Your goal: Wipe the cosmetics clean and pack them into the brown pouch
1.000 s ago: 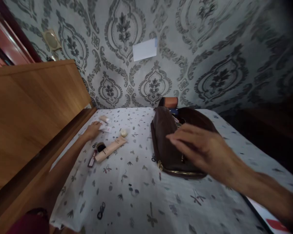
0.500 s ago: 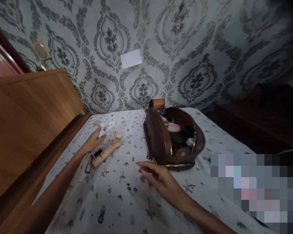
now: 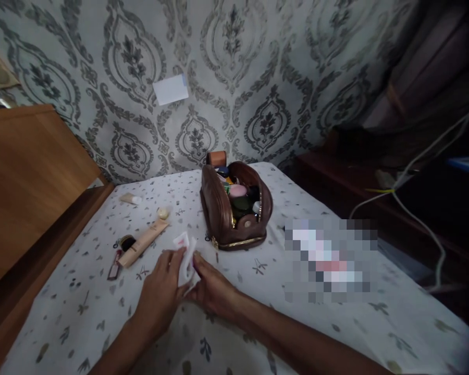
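Note:
Both my hands meet low in the middle of the view around a small white packet (image 3: 186, 263) with a pink mark and a crinkled edge. My left hand (image 3: 162, 281) grips its left side, and my right hand (image 3: 211, 286) has fingers closed on the right side. Left of them lie a beige squeeze tube (image 3: 144, 244), a lip gloss tube (image 3: 114, 265), a round black item (image 3: 127, 242) and a small cream-coloured jar (image 3: 163, 213). Beyond my hands stands a brown makeup bag (image 3: 219, 208), unzipped and filled with cosmetics.
A smaller tube (image 3: 130, 198) rests farther back on the patterned white sheet (image 3: 234, 323). A wooden headboard (image 3: 35, 182) borders the left side. To the right are a blurred-out item (image 3: 328, 260) and white cables (image 3: 414, 208). A patterned wall stands behind.
My left hand has brought the white packet from the back left to the middle, where my right hand now grips it too. The view has turned to the right.

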Available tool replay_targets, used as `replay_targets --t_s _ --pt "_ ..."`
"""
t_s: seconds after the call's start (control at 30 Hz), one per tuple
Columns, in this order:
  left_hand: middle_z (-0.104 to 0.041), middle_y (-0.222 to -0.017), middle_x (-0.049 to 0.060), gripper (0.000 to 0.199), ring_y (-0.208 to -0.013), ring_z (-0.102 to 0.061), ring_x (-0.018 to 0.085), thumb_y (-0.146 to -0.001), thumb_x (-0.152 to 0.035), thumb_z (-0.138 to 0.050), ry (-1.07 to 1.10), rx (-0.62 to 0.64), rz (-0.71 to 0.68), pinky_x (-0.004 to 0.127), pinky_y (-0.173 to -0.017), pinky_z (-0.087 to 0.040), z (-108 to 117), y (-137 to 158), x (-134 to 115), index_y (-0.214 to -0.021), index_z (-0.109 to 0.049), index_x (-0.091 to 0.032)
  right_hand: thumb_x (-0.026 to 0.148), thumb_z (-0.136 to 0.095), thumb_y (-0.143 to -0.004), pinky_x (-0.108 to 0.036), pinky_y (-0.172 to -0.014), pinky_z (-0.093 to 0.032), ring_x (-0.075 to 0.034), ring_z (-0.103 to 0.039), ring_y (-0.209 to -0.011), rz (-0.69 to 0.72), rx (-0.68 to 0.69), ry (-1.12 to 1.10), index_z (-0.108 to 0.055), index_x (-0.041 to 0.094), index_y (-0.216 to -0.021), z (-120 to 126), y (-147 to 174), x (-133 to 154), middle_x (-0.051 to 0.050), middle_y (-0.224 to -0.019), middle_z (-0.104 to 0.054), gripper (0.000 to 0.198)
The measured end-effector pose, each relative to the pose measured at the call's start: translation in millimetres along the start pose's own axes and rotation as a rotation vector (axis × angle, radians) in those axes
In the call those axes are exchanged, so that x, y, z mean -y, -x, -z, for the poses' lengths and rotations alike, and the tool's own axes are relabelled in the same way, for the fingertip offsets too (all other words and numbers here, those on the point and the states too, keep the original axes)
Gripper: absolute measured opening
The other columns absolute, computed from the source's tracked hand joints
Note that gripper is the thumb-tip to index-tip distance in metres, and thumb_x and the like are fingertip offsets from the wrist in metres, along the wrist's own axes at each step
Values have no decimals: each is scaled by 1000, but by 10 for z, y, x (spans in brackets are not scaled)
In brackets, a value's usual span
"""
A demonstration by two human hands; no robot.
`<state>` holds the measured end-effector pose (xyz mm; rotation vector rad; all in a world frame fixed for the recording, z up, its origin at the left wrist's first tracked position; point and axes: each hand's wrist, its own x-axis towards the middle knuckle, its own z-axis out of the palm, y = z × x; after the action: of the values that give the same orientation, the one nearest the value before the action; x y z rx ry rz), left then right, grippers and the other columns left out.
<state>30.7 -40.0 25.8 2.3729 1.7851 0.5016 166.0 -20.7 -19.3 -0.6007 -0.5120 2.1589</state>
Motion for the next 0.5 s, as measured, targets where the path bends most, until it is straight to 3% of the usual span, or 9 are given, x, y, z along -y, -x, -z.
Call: replay_targets --t_s 0.1,0.17,0.33,0.4,0.5 --pt "-44 -149 12 54 -135 -44 36 -91 -40 -51 -98 -249 -156 49 -103 -47 -139 1 -18 -143 -45 -26 54 -71 -77 -26 -60 -53 -16 -66 -75 12 4 7 -62 22 -114 -57 9 -21 -4 -97 -71 49" --pt "-41 -150 15 51 -136 -42 36 -92 -39 -50 -111 -336 -170 50 -104 -46 -186 -54 -47 -140 -48 -23 57 -70 -76 -24 -54 -51 -15 -64 -69 -29 44 35 -63 20 -111 -67 34 -14 -4 -92 -71 51" --pt "-64 -116 15 36 -109 -61 29 -95 -36 -43 68 -309 -48 42 -92 -51 -51 -288 -70 -123 -54 -17 58 -81 -64 -17 -43 -41 -11 -61 -57 -67 131 118 -62 20 -106 18 122 90 1 -73 -67 60" --pt "-67 -104 11 30 -98 -65 26 -96 -34 -40 125 -309 -13 38 -85 -52 64 -388 -40 -118 -52 -18 60 -80 -65 -15 -41 -34 -11 -62 -56 -102 193 126 -61 20 -107 47 147 139 0 -71 -67 61" --pt "-62 -78 1 20 -72 -60 19 -95 -37 -43 200 -407 86 30 -70 -49 236 -536 68 -98 -53 -19 58 -75 -73 -15 -41 -27 -9 -59 -56 -123 251 173 -61 20 -115 56 180 194 -3 -75 -68 58"
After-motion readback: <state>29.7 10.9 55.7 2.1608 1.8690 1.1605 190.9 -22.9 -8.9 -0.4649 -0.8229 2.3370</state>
